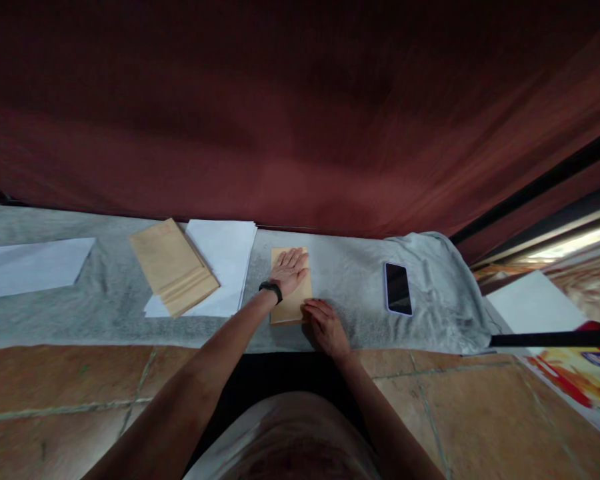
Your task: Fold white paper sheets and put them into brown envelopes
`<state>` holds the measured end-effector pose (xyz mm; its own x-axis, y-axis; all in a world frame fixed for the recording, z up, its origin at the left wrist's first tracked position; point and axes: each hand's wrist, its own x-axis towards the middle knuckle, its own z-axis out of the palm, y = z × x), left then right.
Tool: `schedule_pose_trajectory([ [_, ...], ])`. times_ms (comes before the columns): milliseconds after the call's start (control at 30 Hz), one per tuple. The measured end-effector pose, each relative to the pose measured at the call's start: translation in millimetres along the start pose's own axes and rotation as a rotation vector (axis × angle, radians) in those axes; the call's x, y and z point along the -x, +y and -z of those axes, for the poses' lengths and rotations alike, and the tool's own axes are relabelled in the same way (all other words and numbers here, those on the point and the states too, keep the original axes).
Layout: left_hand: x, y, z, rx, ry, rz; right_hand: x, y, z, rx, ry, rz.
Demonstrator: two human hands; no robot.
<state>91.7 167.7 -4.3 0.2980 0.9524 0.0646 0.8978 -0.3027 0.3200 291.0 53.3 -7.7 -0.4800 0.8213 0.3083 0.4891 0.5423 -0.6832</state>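
Note:
A brown envelope (295,303) lies on a grey cloth (350,287). My left hand (289,270) rests flat on its upper part, fingers stretched out, with a black band on the wrist. My right hand (325,327) presses on the envelope's lower right corner with the fingers curled down onto it. To the left lies a stack of brown envelopes (173,267), partly on top of a stack of white sheets (223,263).
A black phone (398,288) lies on the cloth to the right. Another white sheet (33,267) sits at the far left. A dark red curtain (300,113) hangs behind. A white sheet (533,303) and colourful printed paper (580,380) lie at the right on the tiled floor.

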Motion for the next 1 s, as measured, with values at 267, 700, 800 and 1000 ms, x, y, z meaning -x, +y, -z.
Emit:
schedule_pose_trajectory([
  [267, 99, 16, -3, 0.080, -0.049, -0.156, 1, 4, 3, -0.020, -0.078, 0.020],
  [700, 150, 39, 3, 0.103, 0.128, 0.048, -5, -14, -20, 0.213, 0.079, -0.063],
  [800, 150, 47, -3, 0.030, 0.144, 0.098, 6, -32, -35, 0.260, 0.012, 0.060],
  [1000, 163, 40, -6, -0.073, 0.147, 0.158, 29, -31, -38, 0.486, -0.019, 0.058],
])
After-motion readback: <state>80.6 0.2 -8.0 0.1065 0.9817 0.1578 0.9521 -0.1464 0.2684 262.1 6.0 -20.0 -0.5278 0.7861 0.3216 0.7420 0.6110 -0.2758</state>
